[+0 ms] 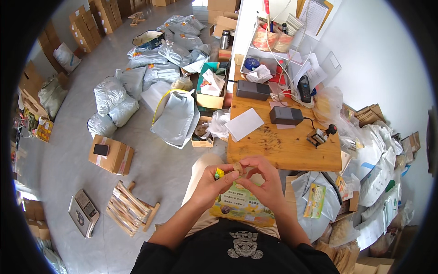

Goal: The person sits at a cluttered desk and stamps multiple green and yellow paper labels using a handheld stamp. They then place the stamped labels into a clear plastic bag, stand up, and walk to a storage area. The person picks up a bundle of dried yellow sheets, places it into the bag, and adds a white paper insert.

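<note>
The left hand [213, 183] pinched a small yellow-and-green wrapper [219, 173], its thumb tip meeting a small brown piece [237, 167] left of the wooden table's [299, 154] near edge; the right hand [270, 179] curled beside the piece, though I could not tell whether its fingertips gripped it. Sound handling, I judged, called for a light, steady pinch, low over the printed package [242, 206] on the lap, lest anything slip.

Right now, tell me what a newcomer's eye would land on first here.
Probably the heap of pale grey parcels on the floor, left of the wooden table. Then the left hand, gripping a small yellow item, and the right hand beside it, above the yellow-green package on the lap.
</note>
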Demonstrator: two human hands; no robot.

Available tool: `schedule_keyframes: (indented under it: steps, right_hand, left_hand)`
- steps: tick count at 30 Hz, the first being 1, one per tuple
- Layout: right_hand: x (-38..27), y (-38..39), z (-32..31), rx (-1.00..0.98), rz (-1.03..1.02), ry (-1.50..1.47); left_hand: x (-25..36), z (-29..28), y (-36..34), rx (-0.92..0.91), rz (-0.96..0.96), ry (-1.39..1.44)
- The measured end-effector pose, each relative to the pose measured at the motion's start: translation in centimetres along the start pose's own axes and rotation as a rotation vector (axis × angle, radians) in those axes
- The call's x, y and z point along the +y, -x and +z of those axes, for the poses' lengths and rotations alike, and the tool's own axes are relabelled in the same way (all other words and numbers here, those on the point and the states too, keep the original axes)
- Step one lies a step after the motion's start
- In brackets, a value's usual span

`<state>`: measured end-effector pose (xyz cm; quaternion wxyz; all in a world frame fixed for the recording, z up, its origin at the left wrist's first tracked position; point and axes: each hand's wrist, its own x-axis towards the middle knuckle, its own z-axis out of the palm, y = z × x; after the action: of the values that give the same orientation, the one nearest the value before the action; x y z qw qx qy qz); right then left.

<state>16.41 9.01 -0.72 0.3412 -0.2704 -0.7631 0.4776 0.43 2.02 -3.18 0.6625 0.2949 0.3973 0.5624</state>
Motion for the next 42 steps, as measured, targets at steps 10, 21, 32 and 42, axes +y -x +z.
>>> schedule_keyframes:
  steps: [10,21,32,42]
  right_hand:
    - [-0.8,-0.1,-0.9,-0.052,-0.129,0.221]
    - [0.8,0.5,-1.4,-0.142,-0.023,-0.15]
    - [0.6,1.5,0.4,0.059,-0.121,0.014]
    - [0.7,1.8,0.5,0.084,-0.095,-0.117]
  left_hand:
    - [-0.1,-0.3,-0.4,-0.016,-0.04,-0.084]
    - [-1.3,1.4,-0.8,-0.101,-0.025,0.034]
    - [-2.1,2.0,-1.2,-0.026,0.092,-0.075]
    - [-2.7,2.2,-1.1,-0.031,0.118,-0.02]
